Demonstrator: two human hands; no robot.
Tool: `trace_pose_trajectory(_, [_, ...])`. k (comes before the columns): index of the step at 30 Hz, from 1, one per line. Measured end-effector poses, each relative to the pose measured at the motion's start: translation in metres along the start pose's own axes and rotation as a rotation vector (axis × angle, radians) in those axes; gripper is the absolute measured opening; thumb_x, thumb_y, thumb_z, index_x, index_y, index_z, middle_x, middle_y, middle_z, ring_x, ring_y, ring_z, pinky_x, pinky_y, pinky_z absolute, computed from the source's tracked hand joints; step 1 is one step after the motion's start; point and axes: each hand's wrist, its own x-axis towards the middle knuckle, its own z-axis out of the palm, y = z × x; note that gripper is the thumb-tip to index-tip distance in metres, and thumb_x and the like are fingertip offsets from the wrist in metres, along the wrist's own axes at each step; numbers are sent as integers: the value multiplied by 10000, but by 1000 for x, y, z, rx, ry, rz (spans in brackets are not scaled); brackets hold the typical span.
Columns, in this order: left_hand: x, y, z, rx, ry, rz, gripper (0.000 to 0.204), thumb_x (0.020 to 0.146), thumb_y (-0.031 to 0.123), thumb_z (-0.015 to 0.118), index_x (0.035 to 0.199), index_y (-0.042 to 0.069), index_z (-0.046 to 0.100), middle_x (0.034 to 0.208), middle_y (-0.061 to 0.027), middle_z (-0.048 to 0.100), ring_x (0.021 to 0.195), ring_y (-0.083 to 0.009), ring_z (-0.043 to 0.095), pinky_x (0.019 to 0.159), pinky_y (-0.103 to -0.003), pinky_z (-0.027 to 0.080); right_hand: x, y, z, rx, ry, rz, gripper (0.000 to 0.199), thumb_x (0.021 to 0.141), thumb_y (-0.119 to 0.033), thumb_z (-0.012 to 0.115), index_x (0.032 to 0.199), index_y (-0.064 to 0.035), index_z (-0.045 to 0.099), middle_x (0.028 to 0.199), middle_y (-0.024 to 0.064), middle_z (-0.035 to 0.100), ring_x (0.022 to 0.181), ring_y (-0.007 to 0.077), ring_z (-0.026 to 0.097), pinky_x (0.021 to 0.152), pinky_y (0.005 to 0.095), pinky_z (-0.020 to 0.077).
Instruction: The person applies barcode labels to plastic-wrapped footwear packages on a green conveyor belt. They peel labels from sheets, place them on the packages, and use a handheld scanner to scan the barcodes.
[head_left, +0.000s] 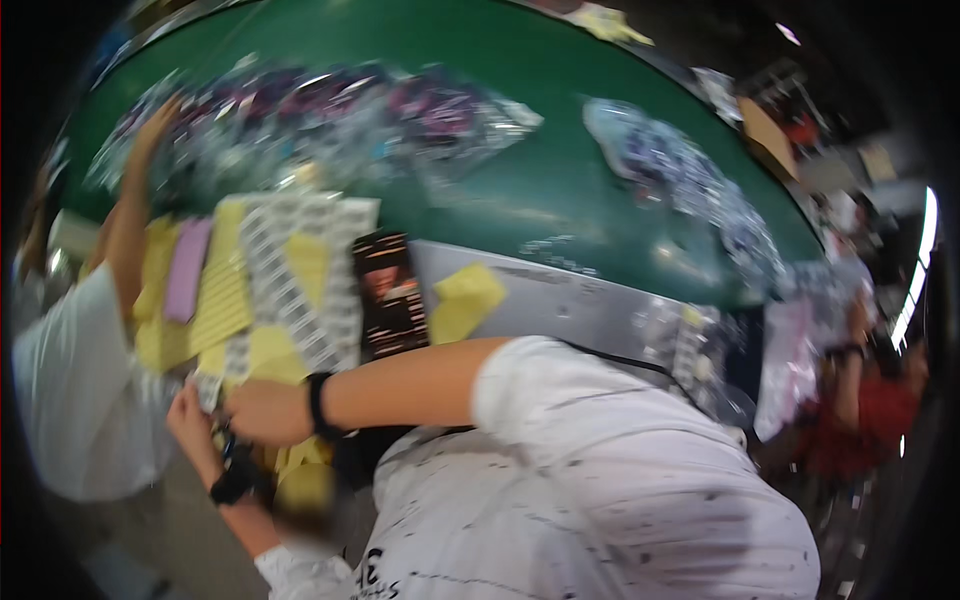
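Observation:
My left hand (188,418) and my right hand (265,411) are close together at the near left, over the edge of the paper sheets. Between their fingertips is a small white label piece (208,390) with dark marks; both hands are closed on it, though motion blurs the fingers. Just beyond lie white label sheets (340,225) with rows of dark print, overlapping yellow sheets (222,300). A flat pink strip (188,270) rests on the yellow paper to the left. Right of the labels is a black printed card (388,295).
Plastic-bagged goods (340,110) line the far green table (500,190), with another row of clear bags (680,165) to the right. A co-worker's arm (135,200) reaches across at left. A person in red (870,410) is at right. One yellow sheet (467,298) lies near the metal edge.

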Motion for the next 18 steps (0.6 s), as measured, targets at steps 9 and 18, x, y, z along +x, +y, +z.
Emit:
trace_pose_trajectory(9, [-20, 34, 12, -413, -138, -113, 248, 957, 164, 588, 1180, 59, 568, 876, -5, 663, 703, -65, 608, 564, -210, 473, 14, 15, -8, 421, 112, 480, 333, 856, -107, 634, 1155, 27, 573, 897, 212, 679, 813, 310, 669, 746, 374, 531])
trace_pose_trajectory(18, [-16, 61, 11, -334, -453, -130, 317, 947, 106, 589, 1249, 49, 511, 952, -33, 673, 766, -56, 618, 632, -195, 493, 43, 27, 3, 802, 439, 916, 374, 837, -8, 619, 1191, 49, 515, 736, 83, 654, 610, 129, 625, 535, 278, 530])
